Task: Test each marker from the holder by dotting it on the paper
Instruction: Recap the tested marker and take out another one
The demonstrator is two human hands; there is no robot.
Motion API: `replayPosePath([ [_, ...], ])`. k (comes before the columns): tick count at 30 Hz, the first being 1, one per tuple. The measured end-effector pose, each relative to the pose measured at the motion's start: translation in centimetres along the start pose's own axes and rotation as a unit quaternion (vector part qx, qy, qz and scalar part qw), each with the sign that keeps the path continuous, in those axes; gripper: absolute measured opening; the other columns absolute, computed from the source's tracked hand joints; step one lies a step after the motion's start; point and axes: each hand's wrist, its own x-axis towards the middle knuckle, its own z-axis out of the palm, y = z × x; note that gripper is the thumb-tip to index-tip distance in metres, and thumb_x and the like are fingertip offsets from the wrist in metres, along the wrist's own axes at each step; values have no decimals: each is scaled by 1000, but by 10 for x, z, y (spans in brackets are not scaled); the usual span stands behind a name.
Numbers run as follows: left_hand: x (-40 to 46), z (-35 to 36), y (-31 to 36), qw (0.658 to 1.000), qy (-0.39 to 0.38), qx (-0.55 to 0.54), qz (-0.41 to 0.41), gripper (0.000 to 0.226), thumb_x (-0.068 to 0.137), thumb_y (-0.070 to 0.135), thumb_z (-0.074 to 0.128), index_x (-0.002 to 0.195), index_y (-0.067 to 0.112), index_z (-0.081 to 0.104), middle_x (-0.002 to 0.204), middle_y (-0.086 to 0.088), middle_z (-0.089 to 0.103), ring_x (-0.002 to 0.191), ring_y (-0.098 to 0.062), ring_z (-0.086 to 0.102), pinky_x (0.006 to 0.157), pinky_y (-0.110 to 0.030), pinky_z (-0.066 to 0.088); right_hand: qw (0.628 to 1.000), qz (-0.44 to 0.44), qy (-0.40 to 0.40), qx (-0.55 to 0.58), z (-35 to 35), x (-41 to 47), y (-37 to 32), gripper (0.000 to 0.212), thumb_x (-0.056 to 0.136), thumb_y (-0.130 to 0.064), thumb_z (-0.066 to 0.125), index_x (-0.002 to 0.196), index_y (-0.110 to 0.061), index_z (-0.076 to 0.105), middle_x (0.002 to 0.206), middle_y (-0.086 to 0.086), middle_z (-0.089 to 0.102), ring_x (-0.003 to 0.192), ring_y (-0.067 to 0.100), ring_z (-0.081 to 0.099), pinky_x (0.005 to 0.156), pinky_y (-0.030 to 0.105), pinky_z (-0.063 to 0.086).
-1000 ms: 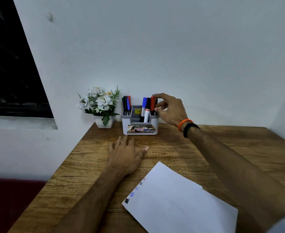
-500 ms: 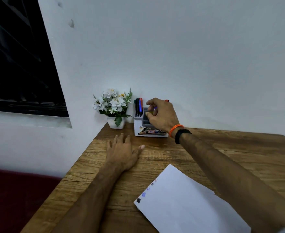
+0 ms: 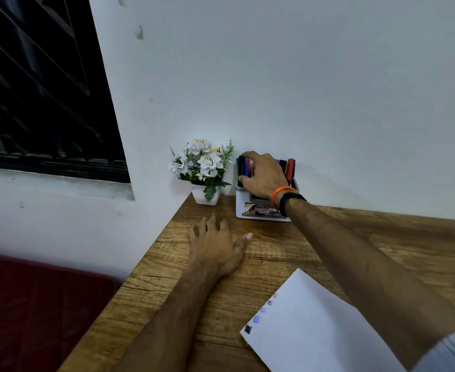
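Note:
A white marker holder (image 3: pixel 241 210) stands against the wall at the back of the wooden table (image 3: pixel 288 253). My right hand (image 3: pixel 266 175) reaches over it, with the index finger curled over the tops of the left group of markers (image 3: pixel 243 167) and the thumb low on their front, pinching one. Red and black markers (image 3: pixel 290 166) stick up behind my wrist on the right side. My left hand (image 3: pixel 215 245) rests palm down on the table, fingers spread. White paper (image 3: pixel 315 334) lies near me, with several small colour dots (image 3: pixel 256 319) along its left edge.
A small white pot of white flowers (image 3: pixel 205 178) stands just left of the holder, in the table's corner. The table's left edge runs diagonally, with a maroon surface (image 3: pixel 33 304) below it. A dark barred window (image 3: pixel 41 89) is in the wall at left.
My right hand has moved from the holder's right markers across to its left group. My left hand stays flat on the table. The view has shifted rightward and closer.

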Motion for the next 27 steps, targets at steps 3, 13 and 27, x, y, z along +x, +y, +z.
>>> replayPosePath([
  [3,0,-1,1,1000,0,0,-2,83,89,72,16,148,15,28,160,-13,17,147,-31,11,117,-55,10,998,-10,51,46,-2,-4,-1,50,79,-25,72,126,-23,53,113,10,62,102,26,60,85,33,49],
  [13,-1,-2,2,1000,-2,-4,-5,84,89,73,16,149,15,28,160,-13,17,148,-31,11,117,-55,9,989,59,71,119,5,-18,-4,37,78,-38,81,102,-11,70,84,-1,70,82,14,66,82,34,58],
  [27,-13,-34,15,923,133,-357,44,57,92,57,45,132,16,51,135,-2,56,116,-17,55,96,-36,47,945,-9,112,308,-62,-78,-24,28,88,-34,72,110,-17,75,93,-2,75,90,15,70,85,39,59],
])
